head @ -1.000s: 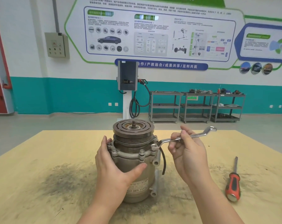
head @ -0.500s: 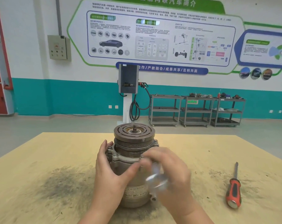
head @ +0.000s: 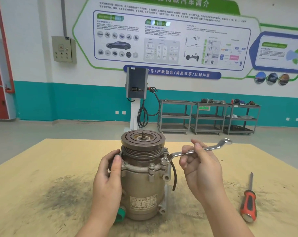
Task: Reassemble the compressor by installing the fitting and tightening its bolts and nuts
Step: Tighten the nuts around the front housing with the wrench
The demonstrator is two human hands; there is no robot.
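A metal compressor (head: pixel 143 189) stands upright in the middle of the wooden table (head: pixel 42 168), its dark grooved pulley (head: pixel 143 139) on top. Bolts ring its flange. My left hand (head: pixel 108 178) grips the compressor's left side, thumb up at the flange. My right hand (head: pixel 199 166) holds a silver offset ring wrench (head: pixel 196 150) by its shaft. The wrench's near ring sits over a flange bolt (head: pixel 164 160) on the right side; its far end points up and right. A green cap (head: pixel 120 213) shows low on the left of the body.
A red-and-black screwdriver (head: pixel 248 204) lies on the table at the right. A dark grime patch (head: pixel 64 194) stains the wood left of the compressor. Beyond the table are a charging post (head: pixel 136 100) and grey shelf carts (head: pixel 208 117) by the wall.
My right hand swung the wrench across the front of the compressor and back out to the right, onto the right flange bolt. The compressor has turned, and my left hand sits further round its left side.
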